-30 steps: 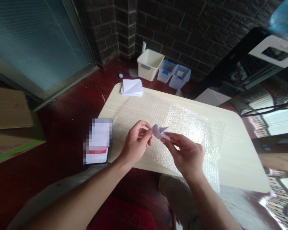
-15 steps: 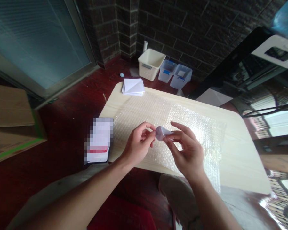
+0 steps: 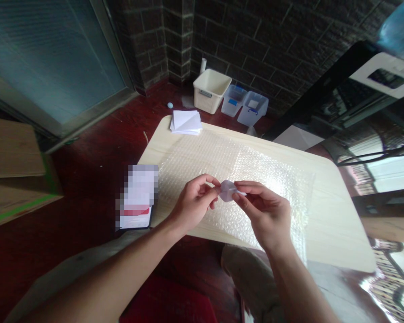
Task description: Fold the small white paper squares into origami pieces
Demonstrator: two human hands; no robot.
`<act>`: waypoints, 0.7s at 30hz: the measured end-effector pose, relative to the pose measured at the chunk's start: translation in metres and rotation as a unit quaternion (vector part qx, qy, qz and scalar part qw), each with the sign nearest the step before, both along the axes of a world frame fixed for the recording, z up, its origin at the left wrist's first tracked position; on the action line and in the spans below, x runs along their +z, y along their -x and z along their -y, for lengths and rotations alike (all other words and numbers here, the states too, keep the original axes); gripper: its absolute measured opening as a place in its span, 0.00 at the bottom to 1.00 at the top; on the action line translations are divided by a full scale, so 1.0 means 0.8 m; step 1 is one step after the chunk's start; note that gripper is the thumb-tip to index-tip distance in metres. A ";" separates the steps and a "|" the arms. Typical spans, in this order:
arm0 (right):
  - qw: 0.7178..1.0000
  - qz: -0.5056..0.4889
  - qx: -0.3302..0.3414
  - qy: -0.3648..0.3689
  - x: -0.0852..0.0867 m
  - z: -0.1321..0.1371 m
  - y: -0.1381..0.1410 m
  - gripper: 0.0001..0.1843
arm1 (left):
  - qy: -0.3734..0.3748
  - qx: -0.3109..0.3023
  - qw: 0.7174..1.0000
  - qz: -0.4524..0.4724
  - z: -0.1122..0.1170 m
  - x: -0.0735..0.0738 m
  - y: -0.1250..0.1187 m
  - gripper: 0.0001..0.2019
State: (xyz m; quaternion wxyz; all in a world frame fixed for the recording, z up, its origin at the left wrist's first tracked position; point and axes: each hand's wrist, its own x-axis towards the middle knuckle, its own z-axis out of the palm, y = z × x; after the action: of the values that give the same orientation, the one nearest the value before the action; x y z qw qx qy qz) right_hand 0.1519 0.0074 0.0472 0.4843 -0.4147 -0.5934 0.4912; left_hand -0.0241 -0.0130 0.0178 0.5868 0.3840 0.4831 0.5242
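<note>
1. We pinch the folded paper (image 3: pixel 226 192) between left hand (image 3: pixel 194 198) and right hand (image 3: pixel 271 213), above the bubble wrap (image 3: pixel 204 154).
2. If our hands pull apart, it could tear.
3. Over-squeezing could crush it; we'd keep pressure light.

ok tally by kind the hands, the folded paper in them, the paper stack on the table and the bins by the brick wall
Hands: 2 (left hand, right hand)
Folded paper: 1
Paper stack: 1
Cream bin: 1
Clear plastic bins: 2
Total: 7
</note>
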 end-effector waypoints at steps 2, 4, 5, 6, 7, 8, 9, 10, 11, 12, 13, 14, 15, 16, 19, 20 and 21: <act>1.000 -0.002 0.001 0.007 0.001 -0.001 0.000 0.07 | -0.010 -0.006 1.000 -0.002 0.000 0.000 0.001 0.07; 1.000 -0.002 0.005 0.012 0.001 -0.001 0.001 0.08 | -0.015 -0.010 1.000 0.000 0.000 0.001 0.002 0.08; 1.000 0.000 0.011 0.016 0.002 -0.001 0.000 0.09 | -0.015 -0.012 1.000 0.002 0.000 0.001 0.002 0.08; 1.000 0.002 0.018 0.022 0.001 0.000 0.000 0.09 | -0.011 -0.014 1.000 0.006 0.001 0.002 0.002 0.09; 0.999 0.003 0.026 0.029 0.001 0.000 0.000 0.09 | -0.004 -0.015 1.000 0.010 0.001 0.002 0.002 0.09; 0.999 0.001 0.032 0.036 0.001 0.000 0.000 0.09 | 0.007 -0.016 1.000 0.015 0.001 0.002 0.002 0.09; 0.998 -0.002 0.035 0.043 0.001 0.001 0.000 0.10 | 0.020 -0.015 0.999 0.022 0.001 0.002 0.001 0.09; 0.998 -0.004 0.034 0.050 0.001 0.001 0.000 0.10 | 0.033 -0.014 0.999 0.031 0.002 0.002 0.001 0.09; 0.998 -0.004 0.030 0.056 0.001 0.001 0.001 0.11 | 0.044 -0.011 0.998 0.041 0.003 0.001 0.001 0.08; 0.998 -0.001 0.024 0.059 0.001 0.001 0.003 0.10 | 0.051 -0.009 0.997 0.050 0.003 0.001 0.000 0.07; 0.998 0.004 0.017 0.059 0.001 0.001 0.004 0.10 | 0.054 -0.008 0.997 0.057 0.004 0.001 0.000 0.06; 0.998 0.009 0.009 0.055 0.001 0.001 0.006 0.10 | 0.054 -0.010 0.997 0.062 0.004 0.001 0.000 0.04; 0.999 0.014 0.002 0.049 0.002 0.001 0.008 0.10 | 0.053 -0.012 0.997 0.063 0.005 0.001 0.000 0.04; 0.999 0.017 -0.005 0.043 0.002 0.001 0.010 0.10 | 0.053 -0.015 0.996 0.063 0.005 0.001 0.000 0.04; 0.999 0.023 -0.022 0.031 0.000 -0.002 0.014 0.10 | 0.062 -0.031 0.995 0.073 0.007 0.002 0.001 0.04; 0.999 0.019 -0.028 0.031 0.000 -0.003 0.015 0.12 | 0.068 -0.039 0.994 0.082 0.008 0.002 0.001 0.04; 0.999 0.011 -0.032 0.034 -0.001 -0.004 0.016 0.14 | 0.075 -0.047 0.992 0.095 0.009 0.002 0.001 0.03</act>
State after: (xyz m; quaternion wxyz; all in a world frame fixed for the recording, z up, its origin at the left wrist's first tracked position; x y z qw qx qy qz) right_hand 0.1394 0.0104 0.0461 0.4787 -0.4555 -0.5680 0.4906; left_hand -0.0250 -0.0200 0.0197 0.6814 0.3099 0.4442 0.4923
